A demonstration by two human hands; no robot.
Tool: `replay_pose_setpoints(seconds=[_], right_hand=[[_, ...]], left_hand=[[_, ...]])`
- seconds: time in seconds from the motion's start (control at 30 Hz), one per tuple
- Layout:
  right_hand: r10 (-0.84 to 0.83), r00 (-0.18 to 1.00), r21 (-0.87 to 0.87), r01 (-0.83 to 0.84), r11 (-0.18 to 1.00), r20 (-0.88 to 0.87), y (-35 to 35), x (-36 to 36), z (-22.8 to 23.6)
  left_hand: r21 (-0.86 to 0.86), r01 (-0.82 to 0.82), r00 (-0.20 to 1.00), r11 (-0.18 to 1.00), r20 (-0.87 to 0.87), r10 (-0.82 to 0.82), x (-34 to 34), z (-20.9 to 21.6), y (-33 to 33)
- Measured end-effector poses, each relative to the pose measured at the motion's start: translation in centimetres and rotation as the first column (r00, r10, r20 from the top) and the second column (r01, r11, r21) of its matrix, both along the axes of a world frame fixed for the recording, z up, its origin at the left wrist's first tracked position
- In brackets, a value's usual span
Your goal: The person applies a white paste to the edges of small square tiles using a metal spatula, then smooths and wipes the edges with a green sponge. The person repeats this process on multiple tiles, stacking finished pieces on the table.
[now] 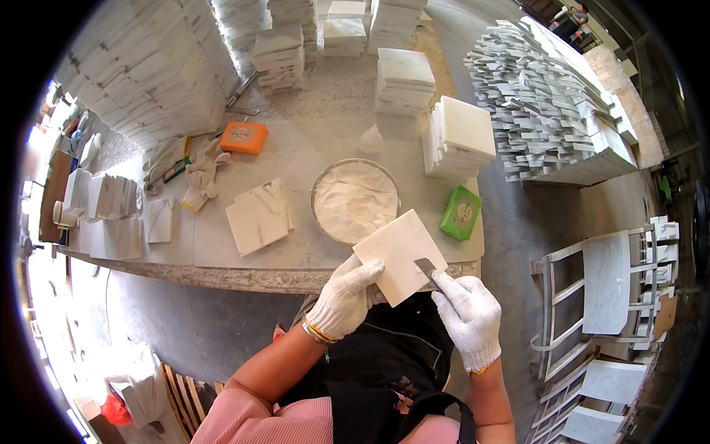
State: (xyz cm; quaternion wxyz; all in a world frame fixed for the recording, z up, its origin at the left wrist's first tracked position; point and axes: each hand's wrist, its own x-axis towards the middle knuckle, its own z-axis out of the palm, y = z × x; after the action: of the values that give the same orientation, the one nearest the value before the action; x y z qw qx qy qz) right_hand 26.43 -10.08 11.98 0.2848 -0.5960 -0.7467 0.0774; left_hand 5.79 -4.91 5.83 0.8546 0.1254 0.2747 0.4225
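My left hand (345, 297), in a white knit glove, grips a square white marble tile (399, 255) by its left edge, tilted in front of the table. My right hand (469, 314), gloved too, is closed on a small putty knife (427, 267), its dark blade lying against the tile's face near the right corner. Just beyond the tile stands a round bowl (356, 164) filled with white paste or powder. Left of it on the tabletop lie veined square tiles (255, 222), one partly over another. The fingers of my left hand behind the tile are partly hidden.
Stacked tiles (457, 133) stand at the table's right, with a green box (461, 213) nearer me. An orange box (244, 137) and spare gloves (200, 177) lie at left. Tall tile piles (148, 66) line the back left. A rack with slabs (606, 285) stands right.
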Motion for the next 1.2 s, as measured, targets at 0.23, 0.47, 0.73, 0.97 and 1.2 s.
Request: replay_pose_setpoints(seconds=[0.23, 0.47, 0.73, 0.97, 1.2], right_hand=[[-0.019, 0.994, -0.016, 0.017, 1.000, -0.108, -0.1, 0.0, 0.2], [-0.016, 0.998, -0.044, 0.014, 0.999, -0.053, -0.4, -0.3, 0.5], [-0.030, 1.000, -0.124, 0.031, 0.992, 0.003, -1.1, -0.7, 1.5], [-0.001, 1.000, -0.013, 0.001, 1.000, -0.014, -0.2, -0.7, 1.4], [0.000, 0.999, -0.072, 0.003, 0.997, 0.037, -0.7, -0.8, 1.2]], left_hand=[[0.003, 0.006, 1.000, 1.000, -0.009, -0.006, -0.2, 0.0, 0.0], [0.008, 0.012, 0.999, 1.000, -0.041, -0.011, -0.4, 0.2, 0.1], [0.023, -0.007, 0.998, 1.000, -0.058, 0.008, -0.6, -0.1, 0.2], [0.045, 0.005, 0.999, 0.999, -0.054, -0.003, -0.9, 0.0, 0.2], [0.023, -0.038, 0.996, 0.999, -0.083, 0.040, -0.9, 0.2, 0.0]])
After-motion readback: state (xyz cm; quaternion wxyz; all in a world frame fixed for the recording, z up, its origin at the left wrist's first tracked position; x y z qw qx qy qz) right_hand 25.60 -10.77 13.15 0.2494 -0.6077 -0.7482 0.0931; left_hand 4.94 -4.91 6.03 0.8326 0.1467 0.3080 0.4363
